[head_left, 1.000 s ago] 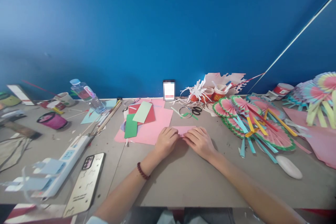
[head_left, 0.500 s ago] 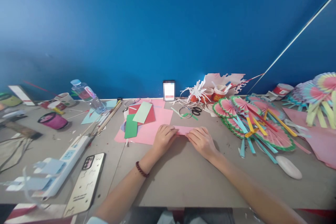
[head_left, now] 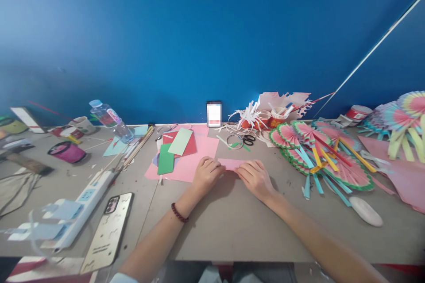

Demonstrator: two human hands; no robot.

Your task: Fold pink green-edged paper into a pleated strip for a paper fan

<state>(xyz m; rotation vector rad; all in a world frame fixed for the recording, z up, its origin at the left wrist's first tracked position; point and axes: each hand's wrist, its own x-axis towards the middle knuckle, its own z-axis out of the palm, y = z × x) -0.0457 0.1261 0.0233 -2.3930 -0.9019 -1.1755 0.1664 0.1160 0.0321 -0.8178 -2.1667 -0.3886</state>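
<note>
A small pink paper strip (head_left: 231,164) lies on the grey table (head_left: 232,225) in front of me. My left hand (head_left: 206,174) pinches its left end with fingers curled. The right end is pressed and pinched by my right hand (head_left: 255,178), fingers bent down on it. A dark bead bracelet (head_left: 179,213) circles my left wrist. Just left of the hands lies a large pink sheet (head_left: 191,159) with green (head_left: 165,159) and red (head_left: 181,143) card pieces on top.
Folded pink-and-green paper fans (head_left: 318,152) pile up at right. Scissors (head_left: 247,139), paper cups (head_left: 270,119) and a small phone (head_left: 213,114) stand by the blue wall. A phone (head_left: 108,230), a power strip (head_left: 84,203), a water bottle (head_left: 109,119) and wooden sticks (head_left: 137,148) lie at left.
Both hands have shifted slightly away from me along the pink strip, still pinching it. Nothing else has moved.
</note>
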